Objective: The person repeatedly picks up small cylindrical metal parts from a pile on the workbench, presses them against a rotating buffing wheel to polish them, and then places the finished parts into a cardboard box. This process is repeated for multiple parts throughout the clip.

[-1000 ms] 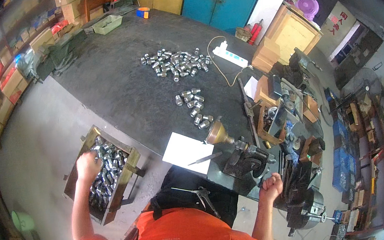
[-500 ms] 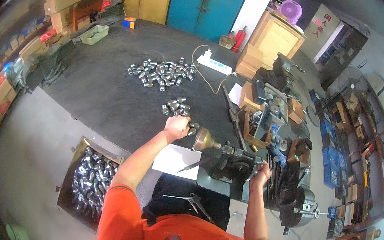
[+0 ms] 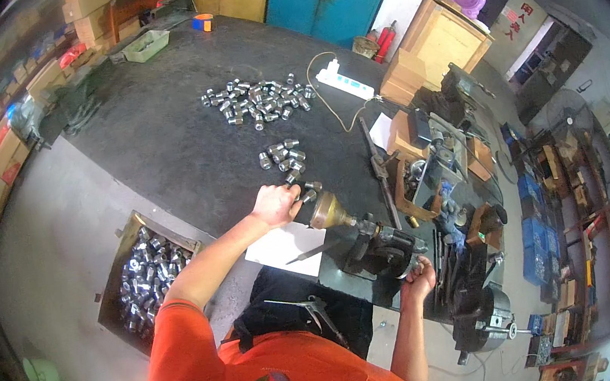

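My left hand (image 3: pixel 276 206) is closed, palm down, at the table edge beside a few shiny metal fittings (image 3: pixel 312 189). Its fingertips are hidden, so what they grip does not show. Just right of it sits the wide brass-coloured cup (image 3: pixel 329 210) on the spindle of a black bench machine (image 3: pixel 379 251). At the machine's right end, my right hand (image 3: pixel 419 279) is closed on a handle that is mostly covered. Beyond my left hand lies a small group of hex-ended fittings (image 3: pixel 282 157), with a larger pile (image 3: pixel 256 101) farther off.
White paper (image 3: pixel 286 250) lies below my left forearm. A box of fittings (image 3: pixel 145 282) stands lower left. To the right are a long bar (image 3: pixel 381 173), parts boxes (image 3: pixel 405 186) and a chuck (image 3: pixel 492 316). A power strip (image 3: pixel 345 84) with its cable lies at the back.
My left hand has drawn back from the small group of fittings, uncovering more of it. My right hand stays at the machine's end. The whole view has shifted slightly.
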{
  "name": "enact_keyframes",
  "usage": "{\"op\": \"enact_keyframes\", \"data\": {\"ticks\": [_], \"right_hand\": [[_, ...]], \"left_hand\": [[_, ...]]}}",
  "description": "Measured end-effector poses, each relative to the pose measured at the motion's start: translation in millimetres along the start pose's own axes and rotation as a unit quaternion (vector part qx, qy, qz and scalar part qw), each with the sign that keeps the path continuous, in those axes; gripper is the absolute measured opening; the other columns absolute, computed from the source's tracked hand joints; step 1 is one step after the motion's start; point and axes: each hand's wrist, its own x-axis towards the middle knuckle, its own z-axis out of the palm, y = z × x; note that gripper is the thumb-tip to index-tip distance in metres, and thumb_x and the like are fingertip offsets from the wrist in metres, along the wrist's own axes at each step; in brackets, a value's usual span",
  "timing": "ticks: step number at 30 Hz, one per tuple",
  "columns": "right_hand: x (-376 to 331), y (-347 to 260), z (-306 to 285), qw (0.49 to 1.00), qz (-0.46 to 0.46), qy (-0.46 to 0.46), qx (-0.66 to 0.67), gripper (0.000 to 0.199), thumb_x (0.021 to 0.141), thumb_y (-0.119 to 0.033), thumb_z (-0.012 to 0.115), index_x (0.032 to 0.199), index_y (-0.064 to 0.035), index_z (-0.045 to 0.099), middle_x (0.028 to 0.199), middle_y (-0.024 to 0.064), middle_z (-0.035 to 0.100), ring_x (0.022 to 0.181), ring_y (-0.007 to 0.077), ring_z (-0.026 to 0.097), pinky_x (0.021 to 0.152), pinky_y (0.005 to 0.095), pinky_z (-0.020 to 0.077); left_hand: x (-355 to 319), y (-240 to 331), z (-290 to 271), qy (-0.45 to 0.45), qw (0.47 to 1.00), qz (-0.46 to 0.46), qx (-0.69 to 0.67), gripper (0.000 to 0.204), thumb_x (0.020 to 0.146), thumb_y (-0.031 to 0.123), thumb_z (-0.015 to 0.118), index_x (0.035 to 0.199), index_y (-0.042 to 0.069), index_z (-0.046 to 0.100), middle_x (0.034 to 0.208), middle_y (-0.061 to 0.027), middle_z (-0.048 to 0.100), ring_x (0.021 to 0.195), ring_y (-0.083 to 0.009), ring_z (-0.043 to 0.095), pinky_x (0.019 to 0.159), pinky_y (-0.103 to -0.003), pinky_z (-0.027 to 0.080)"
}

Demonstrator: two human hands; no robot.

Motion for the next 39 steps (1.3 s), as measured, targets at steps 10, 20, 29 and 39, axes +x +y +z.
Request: {"op": "enact_keyframes", "data": {"ticks": [10, 20, 29, 39], "right_hand": [[-5, -3, -2, 1.0, -0.002, -0.01, -0.004, 0.014, 0.082, -0.015, 0.044, 0.085, -0.0035, 0.05, 0.054, -0.0048, 0.032, 0.045, 0.0054, 0.025, 0.04, 0.0204, 0.0197], [-9, -5, -3, 1.0, 0.002, -0.022, -0.001, 0.015, 0.084, -0.014, 0.041, 0.086, -0.0026, 0.049, 0.055, -0.005, 0.029, 0.047, 0.0062, 0.024, 0.042, 0.0204, 0.019], [-11, -6, 0, 1.0, 0.004, -0.007, 0.01, 0.013, 0.08, -0.011, 0.041, 0.086, -0.0017, 0.048, 0.054, -0.0027, 0.03, 0.046, 0.0071, 0.024, 0.041, 0.0215, 0.0205], [-9, -6, -3, 1.0, 0.004, -0.019, 0.002, 0.013, 0.081, -0.014, 0.043, 0.085, -0.0017, 0.047, 0.054, -0.0031, 0.03, 0.045, 0.0074, 0.024, 0.041, 0.0218, 0.0206]], "left_hand": [[-75, 41, -47, 0.098, 0.988, 0.111, -0.03, 0.024, 0.066, 0.018, 0.061, 0.085, 0.007, 0.05, 0.056, -0.0067, 0.053, 0.049, -0.0239, 0.055, 0.047, -0.034, 0.044], [-94, 39, -40, 0.136, 0.977, 0.158, -0.048, 0.024, 0.061, 0.012, 0.064, 0.082, 0.006, 0.054, 0.058, -0.0027, 0.048, 0.048, -0.0192, 0.052, 0.046, -0.03, 0.042], [-75, 33, -56, 0.098, 0.884, -0.111, -0.443, 0.019, 0.071, 0.007, 0.061, 0.087, 0.0, 0.053, 0.064, -0.0043, 0.054, 0.051, -0.0111, 0.053, 0.045, -0.024, 0.043], [-25, 29, -75, -0.015, 0.707, -0.099, -0.7, 0.023, 0.078, 0.007, 0.058, 0.097, -0.005, 0.054, 0.077, -0.0105, 0.059, 0.062, -0.0143, 0.058, 0.058, -0.025, 0.048]]}}
